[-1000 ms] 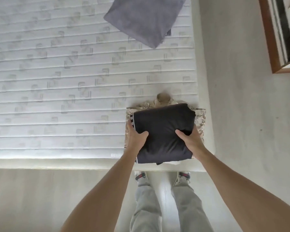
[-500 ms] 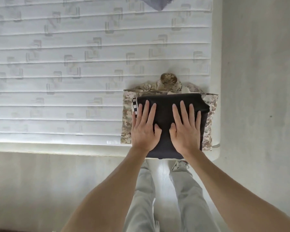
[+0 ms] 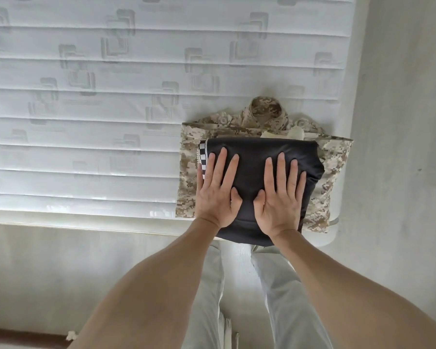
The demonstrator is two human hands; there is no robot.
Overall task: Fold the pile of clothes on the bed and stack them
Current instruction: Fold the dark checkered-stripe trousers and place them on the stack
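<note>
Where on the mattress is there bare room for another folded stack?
The mattress is bare left of and beyond the camouflage jacket. The near right corner is crowded: both hands, left and right, press the dark garment there.

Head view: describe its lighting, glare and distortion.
Head view: soft, even daylight; a bright washed-out band runs along the near edge of the white quilted mattress; the folded black garment shows little surface detail; wide-angle stretch enlarges the forearms below the left hand and right hand.
</note>
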